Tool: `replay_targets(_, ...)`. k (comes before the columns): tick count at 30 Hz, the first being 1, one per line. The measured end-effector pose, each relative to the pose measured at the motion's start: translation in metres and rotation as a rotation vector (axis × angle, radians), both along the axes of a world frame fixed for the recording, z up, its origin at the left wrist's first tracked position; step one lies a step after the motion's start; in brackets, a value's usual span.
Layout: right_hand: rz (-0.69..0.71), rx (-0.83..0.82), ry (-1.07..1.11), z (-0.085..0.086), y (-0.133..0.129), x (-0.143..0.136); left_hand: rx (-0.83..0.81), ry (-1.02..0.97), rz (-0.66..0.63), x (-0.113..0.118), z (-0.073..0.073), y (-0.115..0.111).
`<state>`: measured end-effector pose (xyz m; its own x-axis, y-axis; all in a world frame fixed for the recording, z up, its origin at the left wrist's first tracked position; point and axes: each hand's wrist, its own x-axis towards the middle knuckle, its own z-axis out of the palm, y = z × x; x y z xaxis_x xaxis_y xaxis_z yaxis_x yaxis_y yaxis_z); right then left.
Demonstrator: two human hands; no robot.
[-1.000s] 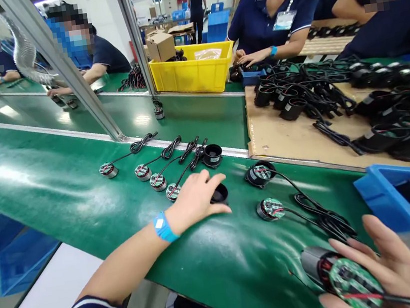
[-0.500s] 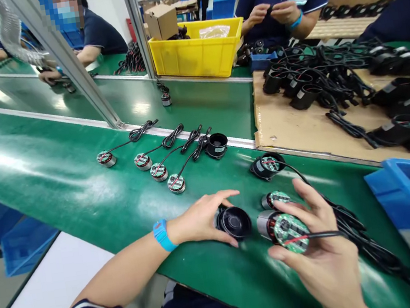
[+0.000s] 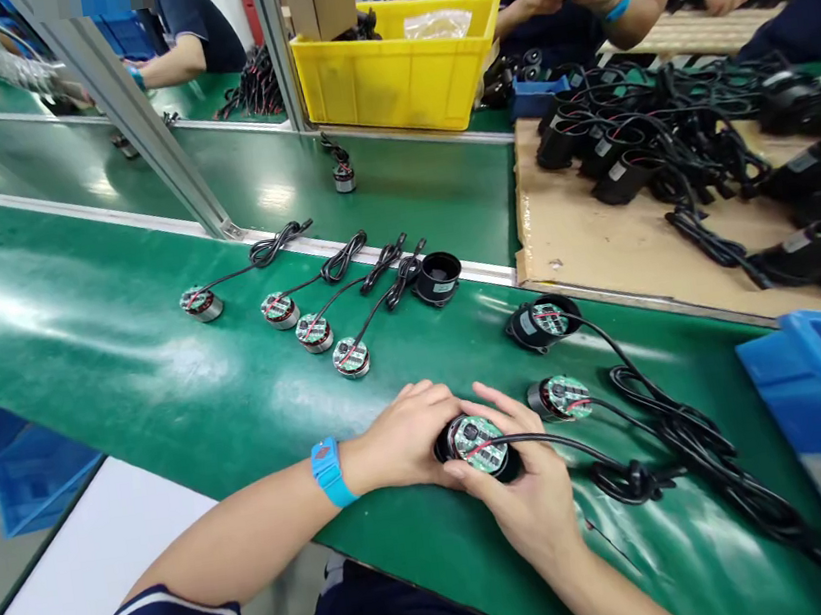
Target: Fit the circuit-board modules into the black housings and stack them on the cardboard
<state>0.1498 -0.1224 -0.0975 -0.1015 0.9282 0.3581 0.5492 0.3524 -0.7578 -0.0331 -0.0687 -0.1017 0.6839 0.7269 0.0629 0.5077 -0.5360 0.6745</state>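
Note:
My left hand (image 3: 417, 438), with a blue band at the wrist, is wrapped round a black cup-shaped housing (image 3: 508, 468) above the green bench. At the housing's mouth sits a round motor with a green circuit board (image 3: 477, 440), facing up. My right hand (image 3: 528, 479) grips that motor from the right, thumb at the board's edge. A black cable runs from the board over the right hand to a knot. Beside my right fingers lies another motor (image 3: 563, 397), and behind it a black housing (image 3: 534, 324) holds a motor.
Several cabled motors (image 3: 314, 332) and a black housing (image 3: 438, 280) lie ahead on the green bench. A blue bin (image 3: 808, 396) is at the right. Cardboard (image 3: 584, 249) bears many housings; a yellow bin (image 3: 387, 78) stands behind. Co-workers sit across.
My right hand has moved left with the motor and brought it to the housing in my left hand. The motor is now at the housing's mouth. The camera view has shifted slightly.

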Motion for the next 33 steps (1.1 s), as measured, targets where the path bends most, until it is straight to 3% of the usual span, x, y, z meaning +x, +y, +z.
replay_targets(3, 0.070, -0.017, 0.029, -0.004, -0.003, 0.000, -0.009, 0.010, -0.018, -0.003, 0.002, 0.002)
replay_targets(6, 0.179, -0.012, -0.055, -0.008, -0.004, 0.005, -0.047, -0.039, -0.117, -0.011, 0.008, 0.007)
replay_targets(10, 0.201, 0.076, -0.137, -0.015, -0.001, 0.013, -0.099, -0.102, -0.205, -0.021, 0.017, 0.014)
replay_targets(15, 0.276, 0.196, -0.228, -0.006, 0.000, 0.021, -0.140, -0.125, -0.257, -0.029, 0.026, 0.017)
replay_targets(20, 0.100, 0.307, -0.139, 0.002, -0.005, 0.023, -0.286, -0.225, -0.140, -0.035, 0.031, 0.018)
replay_targets(25, 0.173, 0.259, -0.290, -0.007, -0.005, 0.023, -0.347, -0.281, 0.000, -0.039, 0.026, 0.020)
replay_targets(30, 0.067, 0.320, -0.184, -0.003, -0.008, 0.025, -0.330, -0.451, 0.069, -0.039, 0.025, 0.021)
replay_targets(33, 0.128, 0.269, -0.223, -0.006, -0.007, 0.024, -0.308, -0.512, 0.100, -0.039, 0.028, 0.022)
